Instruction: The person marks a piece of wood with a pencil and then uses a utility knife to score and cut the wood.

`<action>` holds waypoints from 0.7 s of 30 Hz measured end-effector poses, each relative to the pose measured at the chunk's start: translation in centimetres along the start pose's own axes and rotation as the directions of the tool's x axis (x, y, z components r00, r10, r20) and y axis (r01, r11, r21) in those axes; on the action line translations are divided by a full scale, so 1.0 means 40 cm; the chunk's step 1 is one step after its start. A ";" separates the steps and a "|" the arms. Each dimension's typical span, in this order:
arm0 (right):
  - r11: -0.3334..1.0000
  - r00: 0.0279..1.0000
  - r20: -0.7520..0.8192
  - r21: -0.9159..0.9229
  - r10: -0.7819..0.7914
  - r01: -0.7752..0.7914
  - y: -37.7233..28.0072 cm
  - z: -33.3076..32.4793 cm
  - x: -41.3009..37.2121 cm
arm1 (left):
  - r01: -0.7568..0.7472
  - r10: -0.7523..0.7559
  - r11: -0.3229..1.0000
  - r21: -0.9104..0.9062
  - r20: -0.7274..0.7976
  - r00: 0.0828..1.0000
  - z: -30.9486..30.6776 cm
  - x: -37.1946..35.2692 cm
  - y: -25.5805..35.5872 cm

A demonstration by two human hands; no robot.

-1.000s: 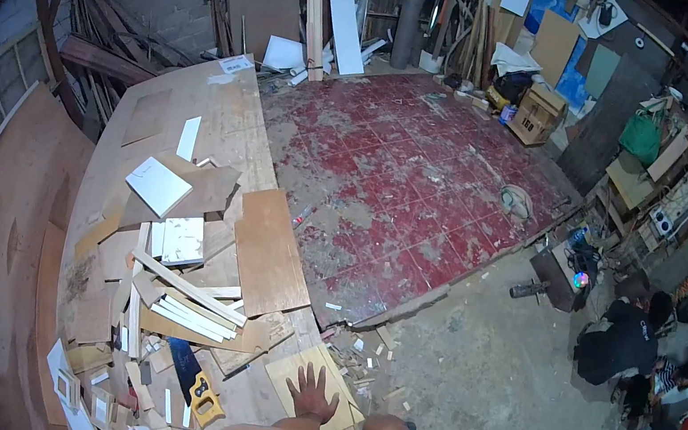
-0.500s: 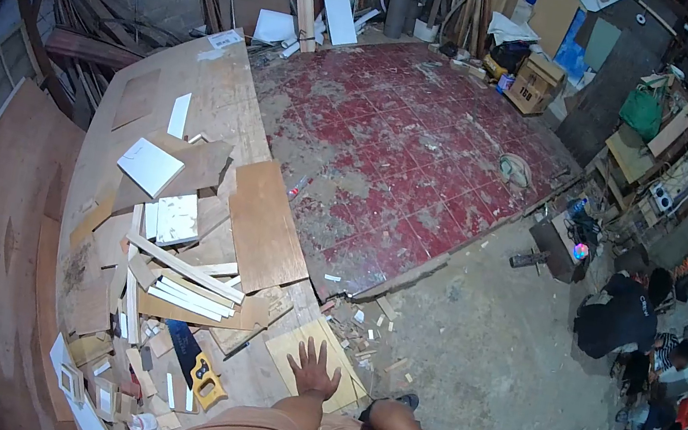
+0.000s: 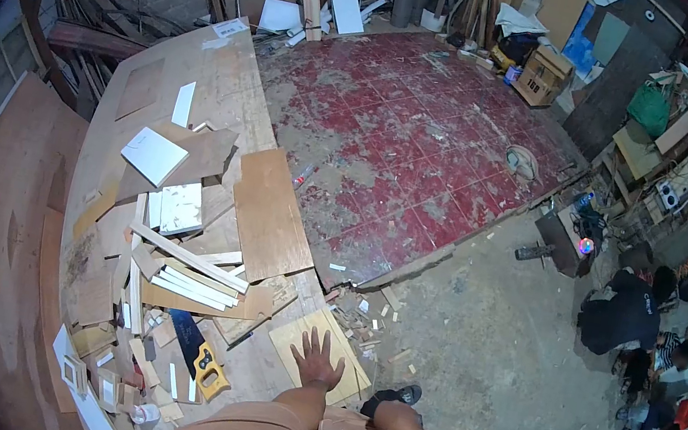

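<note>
My left hand (image 3: 319,362) lies palm down with its fingers spread on a pale yellowish wooden board (image 3: 286,338), holding nothing. The board rests at the near right edge of a large plywood sheet (image 3: 232,98). To the left of the hand is a hand saw (image 3: 200,356) with a yellow handle and dark blade. A thin dark tool, perhaps a pen (image 3: 240,340), lies between them. Beyond are a brown plywood panel (image 3: 274,217) and white-edged strips (image 3: 193,286). My right hand is out of view; a bent bare leg (image 3: 397,421) and sandalled foot show at the bottom.
Wood offcuts (image 3: 363,322) litter the concrete floor beside the raised red tiled floor (image 3: 408,153). White boards (image 3: 154,155) lie on the plywood. At right, several people crouch, one in a dark shirt (image 3: 620,317), near a small table (image 3: 569,242). A cardboard box (image 3: 543,77) stands at the back.
The view has shifted slightly, and the sandalled foot now shows more fully. My left hand stays spread on the board, slightly higher in the picture.
</note>
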State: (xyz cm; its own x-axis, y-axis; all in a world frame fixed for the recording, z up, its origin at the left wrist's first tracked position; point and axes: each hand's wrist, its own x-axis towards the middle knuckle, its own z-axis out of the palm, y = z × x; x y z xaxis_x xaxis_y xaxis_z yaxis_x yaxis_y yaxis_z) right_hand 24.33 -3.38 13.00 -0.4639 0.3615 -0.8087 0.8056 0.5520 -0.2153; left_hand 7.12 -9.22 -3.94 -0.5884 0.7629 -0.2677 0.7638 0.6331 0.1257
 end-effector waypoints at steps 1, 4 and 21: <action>1.000 1.000 0.005 -0.017 -0.010 0.010 0.005 0.018 0.040 | 0.000 0.000 1.000 -0.004 -0.003 1.000 -0.002 0.002 0.002; 0.995 0.999 -0.036 0.092 0.032 -0.028 0.023 0.146 0.281 | 0.002 -0.002 0.999 0.036 -0.001 1.000 0.002 0.005 0.005; 0.998 0.998 0.015 0.009 0.059 -0.059 0.004 0.147 0.293 | 0.012 -0.013 1.000 0.005 0.025 1.000 -0.007 -0.003 0.006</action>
State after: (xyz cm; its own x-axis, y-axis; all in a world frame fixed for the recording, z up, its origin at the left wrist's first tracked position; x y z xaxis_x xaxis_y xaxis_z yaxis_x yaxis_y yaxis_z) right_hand 21.19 -3.46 0.25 -0.4101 0.3824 -0.8280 0.8349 0.5228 -0.1721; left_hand 7.29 -9.13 -3.60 -0.5912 0.7514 -0.2930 0.7577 0.6419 0.1173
